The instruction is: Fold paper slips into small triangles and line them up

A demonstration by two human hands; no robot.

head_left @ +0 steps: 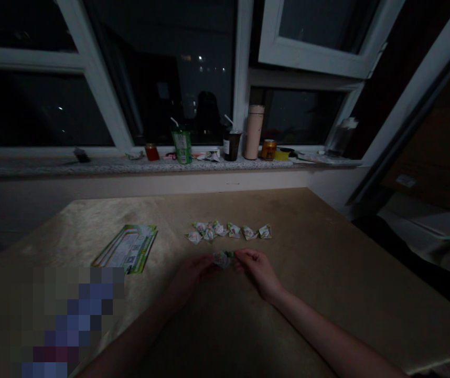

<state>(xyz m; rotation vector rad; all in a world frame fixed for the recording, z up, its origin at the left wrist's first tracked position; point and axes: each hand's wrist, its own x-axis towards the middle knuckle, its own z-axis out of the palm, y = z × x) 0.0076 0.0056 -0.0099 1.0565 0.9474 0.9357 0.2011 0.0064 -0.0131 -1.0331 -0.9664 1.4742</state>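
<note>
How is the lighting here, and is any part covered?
Head view: dim overall, pale sheen on the brown flat table at left; head view: the held small green and white packet is too dark to read; head view: coarse pixel blocks cover the lower left.

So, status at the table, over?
Left hand, right hand: holding small green-and-white wrapped packet. Similar packets beyond. Flat green-and-white printed package aside, left.

Seen from the fingers (249,254), the surface (319,273) looks smooth, satiny toward ten o'clock, duller toward three. The held wrapper (221,258) looks thin and crinkled, like the printed wrappers (234,230) at twelve; paper or plastic is unclear. The packet (136,247) at nine looks smooth. Beyond, at twelve, the sill (130,166) is speckled, stone-like; the flask (254,131), matt.
</note>
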